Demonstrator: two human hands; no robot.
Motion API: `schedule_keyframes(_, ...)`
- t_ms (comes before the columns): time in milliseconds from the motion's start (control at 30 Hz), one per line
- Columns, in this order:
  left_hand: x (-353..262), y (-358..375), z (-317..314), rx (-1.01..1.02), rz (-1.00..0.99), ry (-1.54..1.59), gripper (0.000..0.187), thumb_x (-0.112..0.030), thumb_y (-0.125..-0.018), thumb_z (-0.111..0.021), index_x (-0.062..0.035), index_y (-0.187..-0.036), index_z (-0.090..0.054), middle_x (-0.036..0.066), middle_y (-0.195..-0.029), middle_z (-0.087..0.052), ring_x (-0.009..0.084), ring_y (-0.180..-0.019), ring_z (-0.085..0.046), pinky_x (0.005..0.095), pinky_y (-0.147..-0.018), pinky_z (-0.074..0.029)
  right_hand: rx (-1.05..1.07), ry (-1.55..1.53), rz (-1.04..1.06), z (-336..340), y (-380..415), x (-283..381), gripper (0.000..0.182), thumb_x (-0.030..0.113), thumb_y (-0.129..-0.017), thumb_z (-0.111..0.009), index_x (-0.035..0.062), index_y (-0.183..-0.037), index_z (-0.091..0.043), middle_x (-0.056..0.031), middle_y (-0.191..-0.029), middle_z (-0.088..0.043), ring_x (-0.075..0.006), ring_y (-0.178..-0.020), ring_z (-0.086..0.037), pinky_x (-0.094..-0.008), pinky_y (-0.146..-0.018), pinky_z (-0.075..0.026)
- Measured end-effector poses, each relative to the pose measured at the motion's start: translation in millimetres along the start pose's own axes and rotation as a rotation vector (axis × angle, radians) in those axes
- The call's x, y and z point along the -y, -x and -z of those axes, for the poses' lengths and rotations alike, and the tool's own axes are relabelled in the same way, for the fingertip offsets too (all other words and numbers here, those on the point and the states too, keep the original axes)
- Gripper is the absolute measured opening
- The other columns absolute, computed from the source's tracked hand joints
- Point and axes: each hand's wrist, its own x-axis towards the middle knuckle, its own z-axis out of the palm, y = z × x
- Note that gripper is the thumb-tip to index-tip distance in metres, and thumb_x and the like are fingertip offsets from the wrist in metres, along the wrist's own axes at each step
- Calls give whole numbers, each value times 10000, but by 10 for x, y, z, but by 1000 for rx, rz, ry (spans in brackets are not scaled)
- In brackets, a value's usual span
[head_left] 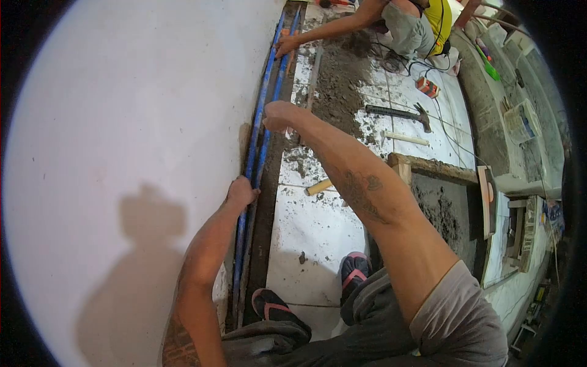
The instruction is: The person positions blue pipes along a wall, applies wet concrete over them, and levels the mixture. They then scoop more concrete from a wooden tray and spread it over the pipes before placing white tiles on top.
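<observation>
Two long blue pipes (267,136) lie side by side along the foot of the white wall, over a dark trench. My left hand (243,190) is closed around the pipes lower down, its fingers partly hidden behind them. Farther up, my right hand (285,116) is closed at the same pipes, with its fingertips mostly out of sight. Toward the far end, a co-worker's hand (287,46) also rests on the pipes, near an orange-brown block (291,59).
Loose mortar (339,79) covers part of the white tiles (309,244). A hammer (400,114), a pale stick (406,139), and a yellow tube (318,187) lie to the right. Beyond them are a wooden-edged mortar box (437,170), a red box (427,87) with cables, and a white bucket (521,122).
</observation>
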Motion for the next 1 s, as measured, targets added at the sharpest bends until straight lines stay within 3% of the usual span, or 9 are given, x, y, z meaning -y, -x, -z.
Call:
schedule_keyframes(133, -32, -18, 45, 70, 28, 9, 646, -342, -748, -800, 105, -1123, -522, 280, -1089, -638, 406, -1041, -630, 446, -909, -512, -4, 56, 7, 34, 58, 23, 183, 106, -776, -590, -23, -681, -676, -167, -707, -686, -255, -651, -705, -382, -582, -577)
schedule_keyframes(433, -60, 21, 76, 68, 45, 7, 587, -350, -761, -795, 97, -1069, -571, 281, -1064, -648, 408, -1030, -635, 445, -900, -515, -7, -57, 3, -61, -82, -63, 143, 87, -749, -603, -18, -690, -680, -150, -689, -681, -245, -633, -701, -400, -546, -572)
schedule_keyframes(533, -58, -3, 58, 67, 52, -16, 570, -361, -761, -797, 88, -1046, -591, 275, -1035, -658, 405, -1019, -640, 443, -886, -520, 11, 52, 15, -79, -180, -52, 131, 72, -743, -598, -19, -703, -683, -151, -706, -682, -252, -632, -701, -392, -539, -573)
schedule_keyframes(633, -30, -41, 30, 86, 72, -17, 583, -385, -759, -797, 85, -1042, -597, 270, -1028, -662, 403, -1011, -643, 440, -875, -525, -32, -124, -70, -82, -87, -50, 144, 80, -737, -595, -23, -688, -683, -157, -691, -677, -257, -631, -701, -404, -529, -564)
schedule_keyframes(1000, -42, -34, 47, 87, 48, -43, 602, -415, -737, -805, 80, -1017, -609, 269, -1019, -664, 392, -1002, -650, 433, -879, -526, -13, 139, 6, 9, -58, 55, 149, 86, -719, -603, -15, -701, -711, -181, -712, -691, -268, -660, -704, -417, -582, -556)
